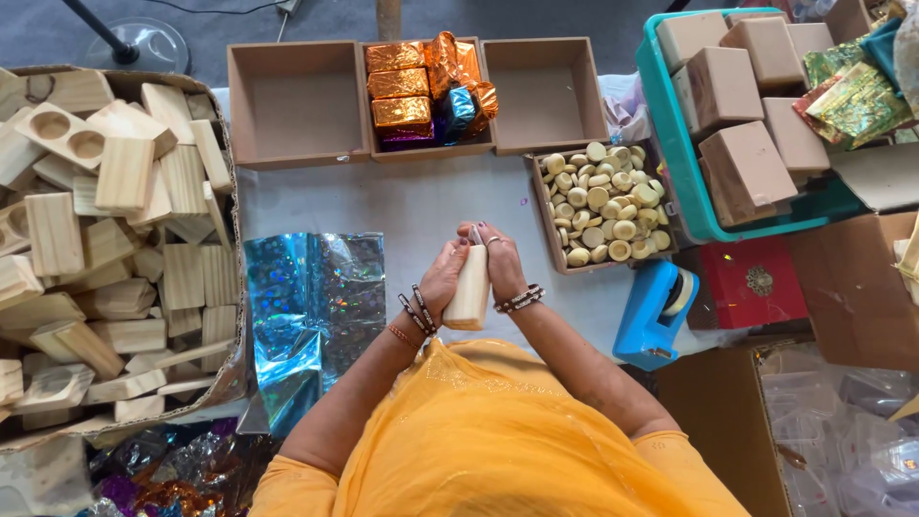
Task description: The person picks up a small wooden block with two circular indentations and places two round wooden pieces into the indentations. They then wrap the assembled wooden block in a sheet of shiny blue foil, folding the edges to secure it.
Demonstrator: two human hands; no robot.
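Just right of the blue holographic foil sheet [311, 306] on the tabletop [431, 201], both hands clasp a pale wooden block [469, 292] upright between them. Left hand [442, 278] and right hand [500, 260] each keep a closed grip on the block's sides. Beyond the foil's right edge sits a box of small round candles [601, 206].

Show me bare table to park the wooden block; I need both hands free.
Free: the white table between the blue foil sheet, the box of foil-wrapped packs and the box of round tealights. Crowded: the wooden block pile left, teal crate right.
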